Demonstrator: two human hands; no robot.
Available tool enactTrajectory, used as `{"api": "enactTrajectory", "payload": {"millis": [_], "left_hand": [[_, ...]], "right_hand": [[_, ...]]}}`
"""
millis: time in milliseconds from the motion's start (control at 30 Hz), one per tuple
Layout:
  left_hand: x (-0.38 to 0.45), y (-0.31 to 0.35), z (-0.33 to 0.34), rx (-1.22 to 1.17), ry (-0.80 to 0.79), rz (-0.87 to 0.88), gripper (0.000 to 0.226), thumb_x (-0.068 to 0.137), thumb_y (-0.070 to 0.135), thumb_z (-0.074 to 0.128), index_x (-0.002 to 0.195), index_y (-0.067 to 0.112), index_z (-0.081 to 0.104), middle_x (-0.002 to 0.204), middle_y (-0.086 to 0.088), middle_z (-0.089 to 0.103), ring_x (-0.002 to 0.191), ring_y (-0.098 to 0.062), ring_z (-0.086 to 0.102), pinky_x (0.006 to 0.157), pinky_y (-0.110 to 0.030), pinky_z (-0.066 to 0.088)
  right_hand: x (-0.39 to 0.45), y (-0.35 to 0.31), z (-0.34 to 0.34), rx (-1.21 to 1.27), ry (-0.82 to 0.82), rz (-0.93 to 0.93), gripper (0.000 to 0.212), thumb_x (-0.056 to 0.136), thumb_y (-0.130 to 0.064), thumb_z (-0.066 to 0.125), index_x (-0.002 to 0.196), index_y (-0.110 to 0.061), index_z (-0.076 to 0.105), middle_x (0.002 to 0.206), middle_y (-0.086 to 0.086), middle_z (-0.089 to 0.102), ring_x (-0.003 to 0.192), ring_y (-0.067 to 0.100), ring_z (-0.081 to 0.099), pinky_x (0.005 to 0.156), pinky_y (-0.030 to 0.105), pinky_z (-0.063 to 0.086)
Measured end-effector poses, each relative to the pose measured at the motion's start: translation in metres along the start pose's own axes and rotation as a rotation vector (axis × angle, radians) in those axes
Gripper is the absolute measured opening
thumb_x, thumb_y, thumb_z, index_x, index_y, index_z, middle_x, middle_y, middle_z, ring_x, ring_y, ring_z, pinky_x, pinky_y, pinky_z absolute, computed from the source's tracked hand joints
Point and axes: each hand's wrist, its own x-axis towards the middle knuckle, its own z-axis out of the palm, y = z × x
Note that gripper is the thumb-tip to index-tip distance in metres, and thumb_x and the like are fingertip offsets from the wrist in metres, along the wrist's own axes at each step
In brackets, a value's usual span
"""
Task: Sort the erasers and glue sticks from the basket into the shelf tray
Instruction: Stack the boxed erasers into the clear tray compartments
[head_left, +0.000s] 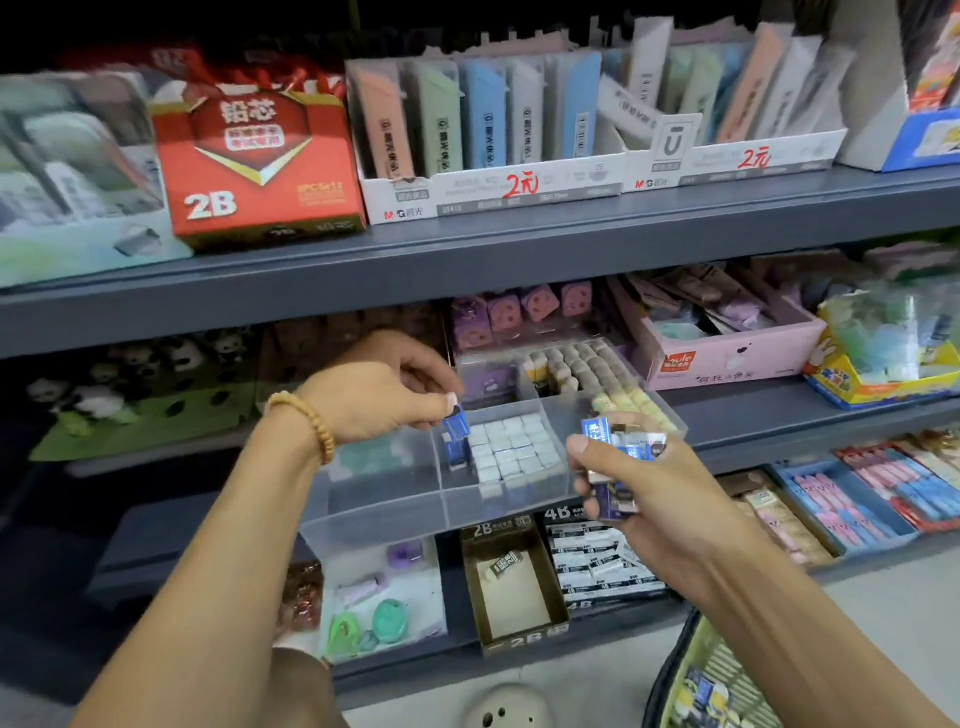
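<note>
From the head view, our left hand (379, 389) pinches a blue eraser (458, 422) over the clear shelf tray (384, 512), beside white erasers (514, 447). Our right hand (639, 483) grasps several erasers (621, 441). The basket (691, 670) sits near right.

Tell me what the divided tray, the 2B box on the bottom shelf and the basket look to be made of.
Tray: clear, slightly frosted hard plastic; the shelf and erasers show through its walls.
2B box: printed cardboard, probably; thin folded walls, matte dark outside, plain tan inside.
Basket: likely moulded plastic; yellow-green slatted wall with a dark rim, though only a corner shows.
</note>
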Motion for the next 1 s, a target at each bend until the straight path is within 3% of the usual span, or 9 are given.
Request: {"api": "enactTrajectory", "payload": {"millis": [100, 267, 433, 633, 867, 1000], "left_hand": [[0.004, -0.005, 0.004, 0.156, -0.035, 0.038, 0.007, 0.078, 0.005, 0.076, 0.082, 0.011, 0.076, 0.068, -0.005, 0.071, 0.053, -0.001, 0.055, 0.053, -0.014, 0.044], [0.008, -0.003, 0.009, 0.312, -0.028, 0.087, 0.010, 0.079, 0.004, 0.072, 0.087, 0.008, 0.075, 0.059, 0.016, 0.058, 0.048, 0.011, 0.052, 0.049, -0.005, 0.038], [0.008, -0.005, 0.002, 0.292, -0.007, 0.104, 0.009, 0.078, 0.008, 0.075, 0.085, 0.014, 0.076, 0.056, 0.016, 0.059, 0.046, 0.008, 0.053, 0.046, -0.006, 0.037], [0.014, -0.013, 0.017, 0.424, -0.081, 0.139, 0.006, 0.079, 0.009, 0.074, 0.083, 0.012, 0.076, 0.070, 0.009, 0.066, 0.058, 0.003, 0.056, 0.053, -0.006, 0.040], [0.017, -0.024, 0.024, 0.673, -0.096, 0.227, 0.008, 0.077, 0.018, 0.069, 0.075, 0.011, 0.071, 0.077, -0.002, 0.066, 0.067, -0.011, 0.055, 0.074, -0.036, 0.054], [0.018, -0.023, 0.028, 0.671, -0.079, 0.211, 0.005, 0.079, 0.024, 0.073, 0.081, 0.019, 0.074, 0.079, 0.013, 0.063, 0.077, -0.008, 0.061, 0.077, -0.032, 0.054]], "right_hand": [[-0.002, 0.006, 0.003, -0.028, 0.008, 0.016, 0.050, 0.059, -0.015, 0.080, 0.103, -0.009, 0.057, 0.076, 0.010, 0.063, 0.059, 0.018, 0.057, 0.046, 0.025, 0.047], [-0.004, 0.009, 0.005, -0.028, 0.026, 0.025, 0.052, 0.059, -0.014, 0.081, 0.105, -0.006, 0.059, 0.078, 0.012, 0.063, 0.060, 0.019, 0.058, 0.047, 0.025, 0.048], [-0.004, 0.008, 0.005, -0.016, 0.024, 0.022, 0.048, 0.061, -0.013, 0.081, 0.102, -0.009, 0.058, 0.078, 0.011, 0.064, 0.061, 0.019, 0.058, 0.048, 0.026, 0.049], [-0.004, 0.012, 0.006, -0.023, 0.029, 0.037, 0.032, 0.078, -0.002, 0.077, 0.103, -0.009, 0.058, 0.075, 0.009, 0.066, 0.059, 0.018, 0.059, 0.048, 0.025, 0.050], [-0.003, 0.013, 0.008, -0.027, 0.037, 0.029, 0.036, 0.076, -0.006, 0.080, 0.107, -0.008, 0.061, 0.080, 0.010, 0.070, 0.062, 0.018, 0.062, 0.052, 0.026, 0.052], [-0.002, 0.016, 0.011, -0.028, 0.043, 0.025, 0.035, 0.077, -0.006, 0.080, 0.106, -0.010, 0.062, 0.076, 0.007, 0.071, 0.060, 0.017, 0.062, 0.053, 0.027, 0.052]]}}
